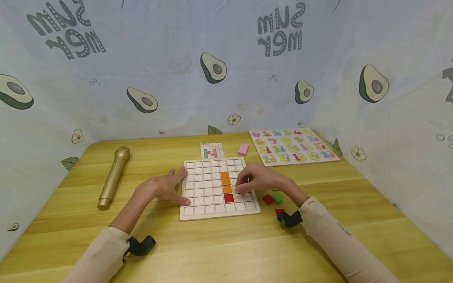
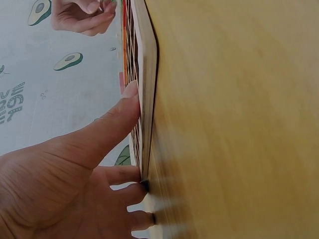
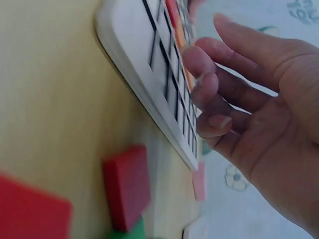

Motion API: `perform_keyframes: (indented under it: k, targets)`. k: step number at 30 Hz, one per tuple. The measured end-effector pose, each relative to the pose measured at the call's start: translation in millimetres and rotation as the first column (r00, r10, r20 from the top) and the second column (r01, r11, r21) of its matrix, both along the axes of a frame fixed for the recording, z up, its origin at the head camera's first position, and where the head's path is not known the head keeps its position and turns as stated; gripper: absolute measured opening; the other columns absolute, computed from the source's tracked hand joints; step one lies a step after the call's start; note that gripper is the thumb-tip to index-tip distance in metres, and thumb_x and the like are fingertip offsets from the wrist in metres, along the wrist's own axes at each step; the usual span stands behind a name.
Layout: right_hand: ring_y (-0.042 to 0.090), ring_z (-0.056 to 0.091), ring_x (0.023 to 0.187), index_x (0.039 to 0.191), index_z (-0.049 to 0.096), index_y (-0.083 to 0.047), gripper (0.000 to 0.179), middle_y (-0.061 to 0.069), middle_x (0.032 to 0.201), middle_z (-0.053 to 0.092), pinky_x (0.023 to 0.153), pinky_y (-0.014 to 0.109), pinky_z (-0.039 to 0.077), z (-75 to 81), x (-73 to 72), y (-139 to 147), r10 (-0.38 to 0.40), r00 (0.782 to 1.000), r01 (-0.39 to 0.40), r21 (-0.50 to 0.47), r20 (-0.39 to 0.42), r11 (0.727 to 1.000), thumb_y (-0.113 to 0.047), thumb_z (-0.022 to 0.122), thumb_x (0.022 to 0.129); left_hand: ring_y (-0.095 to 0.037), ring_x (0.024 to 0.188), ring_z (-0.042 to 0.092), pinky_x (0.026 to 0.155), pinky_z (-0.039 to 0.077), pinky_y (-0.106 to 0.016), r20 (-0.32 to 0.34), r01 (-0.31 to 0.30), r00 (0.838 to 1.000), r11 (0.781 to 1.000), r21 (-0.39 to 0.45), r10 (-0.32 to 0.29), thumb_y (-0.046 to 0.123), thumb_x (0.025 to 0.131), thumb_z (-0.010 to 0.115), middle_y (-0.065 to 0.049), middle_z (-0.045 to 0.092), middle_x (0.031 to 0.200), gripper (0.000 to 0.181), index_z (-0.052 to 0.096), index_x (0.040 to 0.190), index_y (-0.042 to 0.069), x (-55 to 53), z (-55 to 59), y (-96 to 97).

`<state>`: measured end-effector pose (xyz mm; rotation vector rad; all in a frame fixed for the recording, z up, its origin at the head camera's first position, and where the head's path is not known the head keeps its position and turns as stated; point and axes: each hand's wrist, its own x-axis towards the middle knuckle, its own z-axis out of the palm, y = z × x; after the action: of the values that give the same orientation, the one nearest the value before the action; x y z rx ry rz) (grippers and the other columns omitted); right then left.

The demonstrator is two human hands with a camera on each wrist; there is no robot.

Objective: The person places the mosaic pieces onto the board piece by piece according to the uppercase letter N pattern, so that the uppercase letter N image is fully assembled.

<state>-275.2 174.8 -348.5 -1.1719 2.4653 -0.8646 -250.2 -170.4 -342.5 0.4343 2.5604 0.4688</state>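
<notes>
A white square grid board lies on the wooden table, with a column of orange tiles and a red tile at its near end. My left hand steadies the board's left side; in the left wrist view the thumb rests on its rim and the other fingers spread along the edge. Over the board's right half hovers my right hand, beside the orange column. The right wrist view shows its fingers loosely bent, thumb apart, no tile visible between them.
Loose red tiles and green tiles lie right of the board, partly under my right forearm. Behind it are a small pattern card and a pink block. A number board is back right, a gold microphone left.
</notes>
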Motion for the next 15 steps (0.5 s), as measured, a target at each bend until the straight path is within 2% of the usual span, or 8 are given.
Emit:
perform_keyframes:
  k: [7,15]
  targets:
    - [0.013,0.062,0.075,0.099,0.084,-0.004,0.007,-0.005,0.087,0.076,0.070,0.025,0.053,8.5,-9.8,26,-0.025,0.997,0.026,-0.011,0.069,1.000,-0.010,0.082,0.097,-0.044,0.166,0.005,0.123,0.023,-0.073,0.000,0.000,1.000,1.000,-0.007,0.000,0.052,0.091,0.086,-0.022,0.000,0.180,0.120,0.010,0.175,0.011,1.1,0.5,0.1]
    - [0.016,0.064,0.076,0.101,0.081,0.000,0.008,0.004,0.089,0.077,0.071,0.028,0.055,7.4,-19.7,48,0.005,0.994,-0.003,-0.023,0.108,1.000,-0.004,0.083,0.095,-0.044,0.166,0.005,0.123,0.023,-0.072,0.000,0.002,1.000,1.000,0.001,-0.002,0.051,0.092,0.085,-0.021,0.000,0.180,0.119,0.009,0.175,0.011,0.0,-0.3,0.7]
